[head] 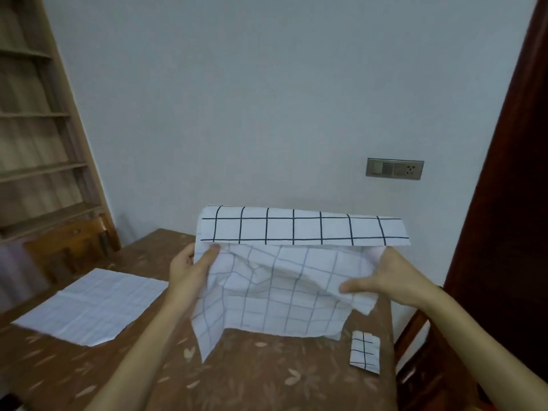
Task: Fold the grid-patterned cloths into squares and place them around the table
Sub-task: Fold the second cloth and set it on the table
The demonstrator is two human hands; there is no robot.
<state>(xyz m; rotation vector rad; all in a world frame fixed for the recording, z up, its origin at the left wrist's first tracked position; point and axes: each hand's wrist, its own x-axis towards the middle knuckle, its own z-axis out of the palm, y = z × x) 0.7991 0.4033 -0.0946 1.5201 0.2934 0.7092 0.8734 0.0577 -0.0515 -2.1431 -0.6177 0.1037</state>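
The left hand (189,269) has its thumb laid flat over the front of the white cotton cloth with the dark grid lines (275,286), the other fingers hidden behind it, so the fabric is pinched at its upper left edge. The right hand (385,280) pinches the upper right edge the same way, thumb pointing in toward the middle, fingers curled behind. Held at both sides above the table, the cloth hangs slack between them, its top strip turned over toward the viewer so the bolder print shows; this looks like the start of a fold made in the air, where the weight of the fabric helps the edges line up.

Below lies the brown floral tablecloth (261,375). A small folded grid square (364,351) sits near the right edge, apparently already set at its place. A larger flat white cloth (92,307) lies at the left, seemingly waiting its turn.
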